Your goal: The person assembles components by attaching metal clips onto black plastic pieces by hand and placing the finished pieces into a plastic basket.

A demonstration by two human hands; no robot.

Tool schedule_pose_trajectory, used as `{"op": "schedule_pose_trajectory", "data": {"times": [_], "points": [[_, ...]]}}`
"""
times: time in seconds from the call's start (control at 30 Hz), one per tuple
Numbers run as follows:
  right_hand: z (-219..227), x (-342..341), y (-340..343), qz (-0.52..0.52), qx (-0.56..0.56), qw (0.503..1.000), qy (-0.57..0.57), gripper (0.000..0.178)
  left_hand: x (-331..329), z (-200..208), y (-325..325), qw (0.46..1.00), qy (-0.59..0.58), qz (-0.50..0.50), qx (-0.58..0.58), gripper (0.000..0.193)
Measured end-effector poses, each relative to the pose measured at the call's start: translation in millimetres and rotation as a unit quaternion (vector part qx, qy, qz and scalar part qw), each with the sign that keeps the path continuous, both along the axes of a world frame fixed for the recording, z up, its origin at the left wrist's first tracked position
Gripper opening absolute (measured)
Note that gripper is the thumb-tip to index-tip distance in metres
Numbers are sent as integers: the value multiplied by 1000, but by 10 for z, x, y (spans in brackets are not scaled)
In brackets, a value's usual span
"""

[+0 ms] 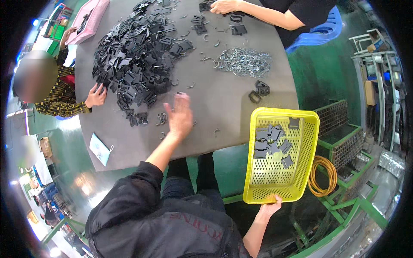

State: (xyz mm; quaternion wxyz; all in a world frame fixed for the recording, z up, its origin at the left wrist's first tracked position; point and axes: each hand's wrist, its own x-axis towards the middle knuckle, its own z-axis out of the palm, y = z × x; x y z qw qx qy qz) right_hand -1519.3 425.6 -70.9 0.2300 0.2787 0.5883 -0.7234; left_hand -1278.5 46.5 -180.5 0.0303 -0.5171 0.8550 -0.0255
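My left hand (pixel 178 114) hovers flat over the grey table (pixel 223 107), fingers stretched out and blurred, with nothing clearly in it. Small black plastic pieces (pixel 140 118) and loose metal hooks (pixel 161 118) lie just left of it. My right hand (pixel 271 207) grips the near rim of a yellow perforated basket (pixel 282 115). The basket is tilted against the table's right edge and holds several black plastic pieces (pixel 271 144). A big heap of the same black pieces (pixel 133 56) covers the far left of the table.
A pile of shiny metal hooks (pixel 243 62) lies at the far right. Another person's hand (pixel 95 95) rests at the left edge, a third person's hand (pixel 223 6) at the top. Also here: pink tray (pixel 88 19), face mask (pixel 101 148), orange hose coil (pixel 320 176), green crates (pixel 340 129).
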Motion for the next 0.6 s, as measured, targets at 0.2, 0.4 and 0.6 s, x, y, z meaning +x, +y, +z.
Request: {"op": "schedule_pose_trajectory", "data": {"times": [0.2, 0.4, 0.6], "points": [[92, 58, -109, 51, -20, 998, 9, 46, -581, -24, 667, 955, 71, -283, 56, 67], [216, 56, -286, 88, -18, 996, 2, 46, -505, -29, -514, 994, 103, -15, -36, 63], [146, 122, -656, 131, -30, 991, -15, 52, 106, -2, -450, 987, 155, -27, -9, 55]]}}
